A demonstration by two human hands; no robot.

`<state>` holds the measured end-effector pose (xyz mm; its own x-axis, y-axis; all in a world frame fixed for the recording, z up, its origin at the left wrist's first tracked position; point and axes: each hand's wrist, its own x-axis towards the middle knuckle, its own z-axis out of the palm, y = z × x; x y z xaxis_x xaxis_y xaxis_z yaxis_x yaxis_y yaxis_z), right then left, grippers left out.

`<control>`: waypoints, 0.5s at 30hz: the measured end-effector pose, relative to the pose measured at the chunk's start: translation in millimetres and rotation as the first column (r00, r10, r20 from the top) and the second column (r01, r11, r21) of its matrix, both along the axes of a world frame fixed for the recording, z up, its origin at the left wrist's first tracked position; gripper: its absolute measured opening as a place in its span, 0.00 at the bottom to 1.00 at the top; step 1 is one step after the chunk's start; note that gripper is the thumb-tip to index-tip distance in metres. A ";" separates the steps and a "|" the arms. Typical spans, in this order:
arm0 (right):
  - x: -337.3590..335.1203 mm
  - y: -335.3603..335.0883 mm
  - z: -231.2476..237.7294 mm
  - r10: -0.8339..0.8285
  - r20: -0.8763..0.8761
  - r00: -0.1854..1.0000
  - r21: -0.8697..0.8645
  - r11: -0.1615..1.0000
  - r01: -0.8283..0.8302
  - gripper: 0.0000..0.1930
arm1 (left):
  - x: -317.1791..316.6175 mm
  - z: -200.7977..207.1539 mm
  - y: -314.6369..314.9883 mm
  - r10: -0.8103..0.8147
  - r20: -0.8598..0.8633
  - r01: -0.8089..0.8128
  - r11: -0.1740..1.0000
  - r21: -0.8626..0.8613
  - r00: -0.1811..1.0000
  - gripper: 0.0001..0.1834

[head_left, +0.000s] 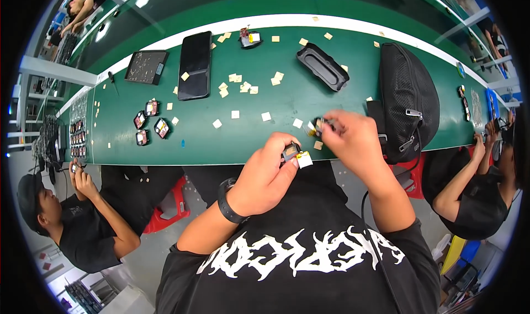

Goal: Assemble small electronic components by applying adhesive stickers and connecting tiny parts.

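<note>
My left hand (266, 177), with a black band on the wrist, is closed round a small black electronic module (290, 152). A yellow and white tab (304, 159) sticks out of the module between thumb and fingers. At the table's near edge, to the right, my right hand (351, 139) has its fingertips pinched on another small black module (319, 126) with a yellow bit; some blur hides its details. A beige square pad (318, 145) lies just below those fingertips. Several more pale square pads (266, 116) are scattered over the green table (204, 143).
Beyond my hands lie a black oblong tray (322, 67), a black phone-shaped slab (195, 65) and a shallow dark tray (146, 67). A black zipped bag (408, 96) stands right. Several modules (161, 128) sit left. Co-workers (72, 214) sit on both sides.
</note>
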<state>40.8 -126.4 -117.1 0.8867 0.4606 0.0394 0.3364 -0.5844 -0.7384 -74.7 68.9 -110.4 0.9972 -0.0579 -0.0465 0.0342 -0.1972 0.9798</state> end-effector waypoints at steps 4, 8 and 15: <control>13.8 10.5 -5.9 -0.130 -0.313 0.941 0.119 0.977 0.175 0.14 | -10.4 -2.1 11.5 0.033 -0.086 -0.038 0.998 -0.055 0.996 0.15; 5.4 12.4 18.9 -0.092 -0.187 0.978 -0.052 0.995 0.084 0.13 | -16.1 -5.1 16.7 0.074 -0.031 -0.075 0.995 -0.062 0.997 0.16; -37.0 -3.9 61.5 0.216 -0.335 0.917 0.342 0.935 -0.096 0.08 | -14.1 -2.7 18.0 0.102 -0.077 -0.111 0.987 -0.119 0.992 0.14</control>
